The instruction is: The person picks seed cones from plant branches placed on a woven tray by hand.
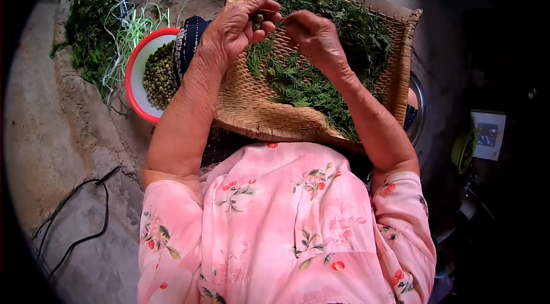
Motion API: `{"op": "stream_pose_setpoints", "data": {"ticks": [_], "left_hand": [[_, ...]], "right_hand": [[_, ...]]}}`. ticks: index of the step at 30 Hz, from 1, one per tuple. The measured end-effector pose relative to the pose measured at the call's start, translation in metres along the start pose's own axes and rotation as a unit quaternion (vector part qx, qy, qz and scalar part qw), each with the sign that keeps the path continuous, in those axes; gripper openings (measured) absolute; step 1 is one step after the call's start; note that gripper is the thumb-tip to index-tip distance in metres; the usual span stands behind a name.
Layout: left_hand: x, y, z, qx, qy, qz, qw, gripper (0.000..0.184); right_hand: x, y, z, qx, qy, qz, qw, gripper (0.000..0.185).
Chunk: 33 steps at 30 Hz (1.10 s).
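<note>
My left hand (pixel 238 26) is raised over the upper left part of a woven basket (pixel 246 103), its fingers curled around a few small green-brown pods (pixel 258 19). Close by on the right, my right hand (pixel 315 38) hangs over the basket with its fingers bent together; whether anything is between them is hidden. Green leafy sprigs (pixel 309 83) lie spread across the basket. Left of it stands a white bowl with a red rim (pixel 133 83), holding many small round green pods (pixel 160 78), partly behind my left forearm.
Leafy branches (pixel 94 12) and pale plastic strings (pixel 134 32) lie on the floor at the upper left. A black cable (pixel 106 206) runs over the floor at the lower left. At the right are a green bowl (pixel 463 150) and a white box (pixel 497 135).
</note>
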<state>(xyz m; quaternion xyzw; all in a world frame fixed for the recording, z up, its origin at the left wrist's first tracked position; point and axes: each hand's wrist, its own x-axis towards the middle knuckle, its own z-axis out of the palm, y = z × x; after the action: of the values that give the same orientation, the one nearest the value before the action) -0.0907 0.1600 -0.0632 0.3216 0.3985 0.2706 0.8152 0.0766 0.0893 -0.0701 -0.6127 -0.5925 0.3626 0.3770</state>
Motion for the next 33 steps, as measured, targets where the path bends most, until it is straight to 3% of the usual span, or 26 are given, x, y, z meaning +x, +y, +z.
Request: {"op": "stream_pose_setpoints", "data": {"ticks": [1,3,4,5,7,8,11,12,15,17,18,21,27,31,33], "left_hand": [[0.0,0.0,0.001,-0.006,0.004,0.006,1.0,0.033],[-0.002,0.001,0.001,-0.01,0.009,0.012,1.0,0.031],[-0.003,0.002,0.003,-0.003,0.016,0.013,1.0,0.031],[-0.003,0.002,0.004,0.004,0.022,0.015,1.0,0.031],[-0.003,0.001,0.003,0.006,0.022,0.02,1.0,0.03],[-0.002,0.001,0.003,0.008,0.02,0.025,0.999,0.029],[0.0,0.0,0.001,0.016,0.016,0.025,0.999,0.028],[0.0,0.0,0.001,0.015,0.016,0.025,0.999,0.028],[-0.001,0.001,0.001,0.027,0.011,0.025,0.999,0.028],[0.0,0.0,0.0,0.035,0.015,0.03,0.999,0.027],[0.0,0.0,0.0,0.036,0.015,0.031,0.999,0.027],[0.001,0.0,0.0,0.039,0.012,0.025,0.999,0.027],[0.001,-0.001,0.002,0.053,0.018,0.025,0.998,0.028],[0.002,0.001,0.002,0.054,0.017,0.02,0.998,0.029],[0.002,0.0,0.001,0.052,0.021,0.016,0.998,0.029]], "right_hand": [[-0.004,0.006,0.002,0.014,-0.139,0.112,0.984,0.017],[-0.008,0.025,0.01,0.027,-0.346,0.167,0.923,0.018],[-0.009,0.034,0.012,-0.007,-0.353,0.176,0.919,0.019],[-0.007,0.036,0.008,-0.006,-0.354,0.176,0.919,0.019],[0.001,0.04,-0.006,-0.069,-0.178,0.216,0.957,0.018],[0.002,0.046,-0.01,-0.147,-0.099,0.12,0.977,0.015],[0.001,0.055,-0.019,-0.189,-0.05,0.081,0.977,0.012],[0.0,0.056,-0.018,-0.189,-0.05,0.081,0.977,0.012],[-0.007,0.05,-0.003,-0.162,-0.12,-0.044,0.978,0.01],[-0.013,0.047,0.012,-0.165,-0.162,-0.133,0.964,0.018],[-0.015,0.043,0.019,-0.188,-0.192,-0.118,0.956,0.024],[-0.02,0.043,0.03,-0.285,-0.204,-0.087,0.933,0.013],[-0.018,0.027,0.021,-0.224,-0.137,-0.085,0.961,0.013],[-0.033,0.027,0.039,-0.296,-0.225,-0.084,0.925,0.012],[-0.035,0.03,0.044,-0.293,-0.214,-0.087,0.928,0.011]]}}
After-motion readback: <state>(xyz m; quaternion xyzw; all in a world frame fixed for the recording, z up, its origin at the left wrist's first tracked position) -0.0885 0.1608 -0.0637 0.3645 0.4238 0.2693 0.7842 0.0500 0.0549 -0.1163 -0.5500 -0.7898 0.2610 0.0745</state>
